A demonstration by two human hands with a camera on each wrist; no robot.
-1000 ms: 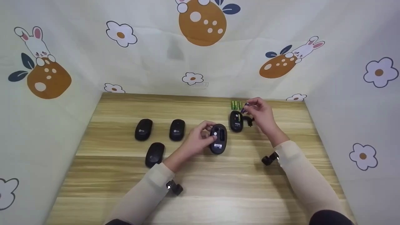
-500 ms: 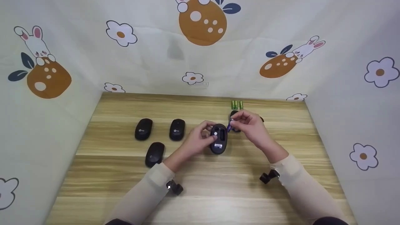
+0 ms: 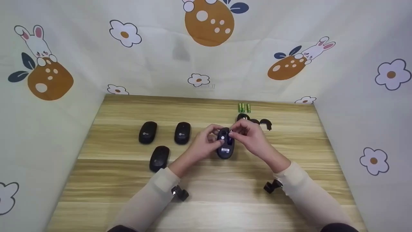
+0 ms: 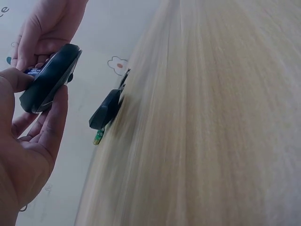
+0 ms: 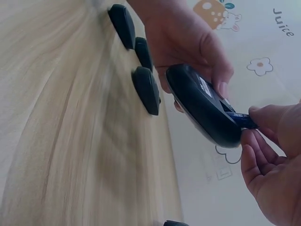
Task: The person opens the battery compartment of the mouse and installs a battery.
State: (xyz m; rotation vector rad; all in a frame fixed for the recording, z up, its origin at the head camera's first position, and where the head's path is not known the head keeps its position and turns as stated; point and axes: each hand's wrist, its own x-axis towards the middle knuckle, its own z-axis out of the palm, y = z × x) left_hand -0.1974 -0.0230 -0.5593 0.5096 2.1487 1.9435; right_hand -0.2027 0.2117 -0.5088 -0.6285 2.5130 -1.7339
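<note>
My left hand (image 3: 203, 142) grips a black computer mouse (image 3: 226, 151) above the table, its underside with a white label facing up. In my right hand (image 3: 254, 138) a dark blue battery (image 5: 242, 120) is pinched between thumb and fingers. One end of the battery is in the open slot of the mouse, and the other end sticks out tilted, as the right wrist view shows. Beyond the right hand lies another black mouse (image 3: 242, 117), underside up and partly hidden by that hand. Two black curved covers, one of them a detached cover (image 3: 266, 123), lie beside it.
Three green batteries (image 3: 243, 108) stand in a row near the back edge of the wooden table (image 3: 206, 206). To the left, three black mice lie top up: a far-left mouse (image 3: 148, 132), a middle mouse (image 3: 182, 133) and a nearer mouse (image 3: 159, 158). Patterned cloth (image 3: 154, 64) surrounds the table.
My right hand has moved left and toward me with the battery, from beside the green batteries to the held mouse. The battery's end has entered the slot. The left hand stays nearly still.
</note>
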